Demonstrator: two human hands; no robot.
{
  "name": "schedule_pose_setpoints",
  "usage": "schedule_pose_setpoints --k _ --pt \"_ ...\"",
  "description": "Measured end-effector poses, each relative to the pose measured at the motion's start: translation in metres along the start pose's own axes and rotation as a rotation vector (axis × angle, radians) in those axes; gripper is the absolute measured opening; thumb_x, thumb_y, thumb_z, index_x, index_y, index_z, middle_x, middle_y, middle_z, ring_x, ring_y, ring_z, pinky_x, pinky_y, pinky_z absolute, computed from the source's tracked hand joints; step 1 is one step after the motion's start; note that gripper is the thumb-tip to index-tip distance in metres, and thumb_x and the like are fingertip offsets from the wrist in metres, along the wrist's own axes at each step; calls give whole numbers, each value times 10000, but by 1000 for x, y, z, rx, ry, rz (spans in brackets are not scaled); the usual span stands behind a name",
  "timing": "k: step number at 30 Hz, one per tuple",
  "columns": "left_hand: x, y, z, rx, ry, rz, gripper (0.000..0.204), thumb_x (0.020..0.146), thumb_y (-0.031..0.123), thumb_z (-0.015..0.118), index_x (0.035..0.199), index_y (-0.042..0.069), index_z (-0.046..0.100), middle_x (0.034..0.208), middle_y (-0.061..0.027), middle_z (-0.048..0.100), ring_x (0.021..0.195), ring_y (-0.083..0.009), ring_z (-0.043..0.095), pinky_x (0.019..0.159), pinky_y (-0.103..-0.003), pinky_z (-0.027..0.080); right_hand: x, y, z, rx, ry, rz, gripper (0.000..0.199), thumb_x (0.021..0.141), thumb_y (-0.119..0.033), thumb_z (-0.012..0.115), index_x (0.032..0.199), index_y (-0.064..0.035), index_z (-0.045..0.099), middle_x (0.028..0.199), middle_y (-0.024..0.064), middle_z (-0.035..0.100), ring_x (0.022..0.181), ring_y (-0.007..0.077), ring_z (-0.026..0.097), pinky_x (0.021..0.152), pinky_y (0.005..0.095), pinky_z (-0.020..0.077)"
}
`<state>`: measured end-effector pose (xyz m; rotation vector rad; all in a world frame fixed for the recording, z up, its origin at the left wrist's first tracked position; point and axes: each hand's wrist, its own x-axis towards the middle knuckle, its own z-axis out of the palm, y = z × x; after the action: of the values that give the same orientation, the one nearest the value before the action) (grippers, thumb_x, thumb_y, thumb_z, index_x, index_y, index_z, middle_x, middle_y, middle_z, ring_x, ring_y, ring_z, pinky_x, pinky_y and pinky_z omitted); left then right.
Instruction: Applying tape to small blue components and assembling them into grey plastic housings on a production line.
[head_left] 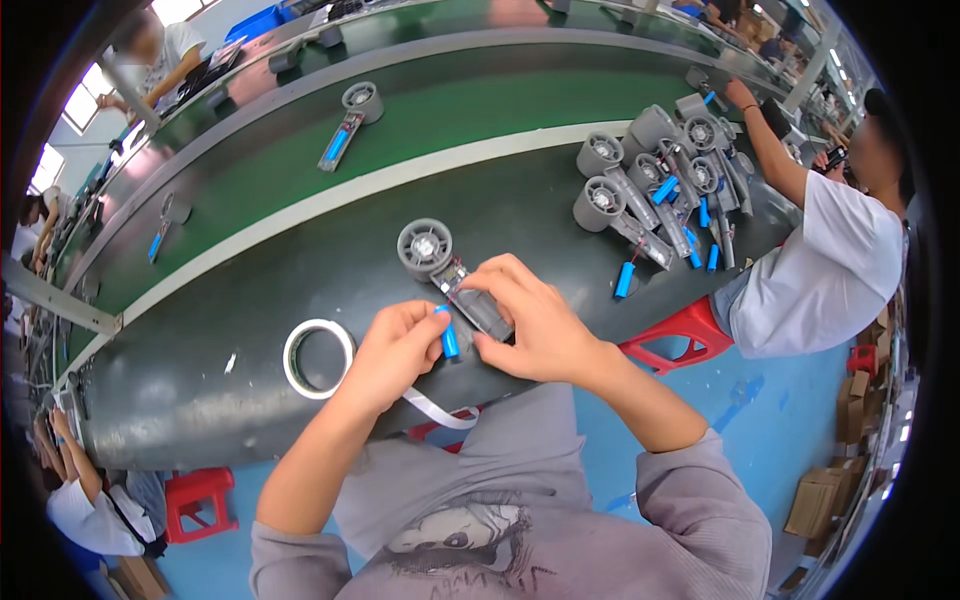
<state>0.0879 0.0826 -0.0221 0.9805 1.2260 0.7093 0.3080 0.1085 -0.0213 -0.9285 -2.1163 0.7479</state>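
Note:
My left hand pinches a blue cylindrical battery between thumb and fingers, just left of a grey handheld fan body. The fan body lies on the dark worktable, its round fan head pointing away from me and its opened handle toward me. Thin wires show near the neck of the handle. Over the handle's right side, my right hand grips it between thumb and fingers. A tape roll lies left of my left hand. A whitish tape strip curls over the table's near edge.
Several grey fan bodies with blue batteries are heaped at the right. Beyond a pale rail runs a green conveyor belt carrying more fan bodies. A co-worker sits at the right, near a red stool. Another red stool stands lower left.

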Motion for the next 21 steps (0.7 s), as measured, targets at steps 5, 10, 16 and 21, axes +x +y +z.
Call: schedule_pose_setpoints --k 5,10,16,21 --pt "-5 -6 2 -222 -37 -56 290 1068 248 528 851 64 588 670 21 534 536 -48 407 474 -220 285 -3 19 20 119 -19 -257 189 794 -67 774 972 -59 709 1072 81 638 909 271 611 803 388 490" --pt "0 -3 -1 -45 87 62 324 1052 266 545 806 59 584 659 21 522 543 -54 427 475 -245 299 -5 19 13 -38 -183 -229 130 813 -57 766 915 -85 690 901 32 691 845 237 620 766 362 434" --pt "-8 10 -3 83 57 42 330 1034 266 564 826 13 597 681 7 562 575 -56 487 503 -261 374 2 14 23 296 -179 90 566 781 -47 794 1319 -42 619 728 -10 629 684 81 499 641 259 393" --pt "-13 11 -4 95 80 46 314 1019 259 579 863 -9 626 689 -2 579 597 -57 512 515 -261 397 4 18 34 447 -186 95 582 769 -16 791 1326 -31 625 721 -26 614 667 60 484 633 237 372"
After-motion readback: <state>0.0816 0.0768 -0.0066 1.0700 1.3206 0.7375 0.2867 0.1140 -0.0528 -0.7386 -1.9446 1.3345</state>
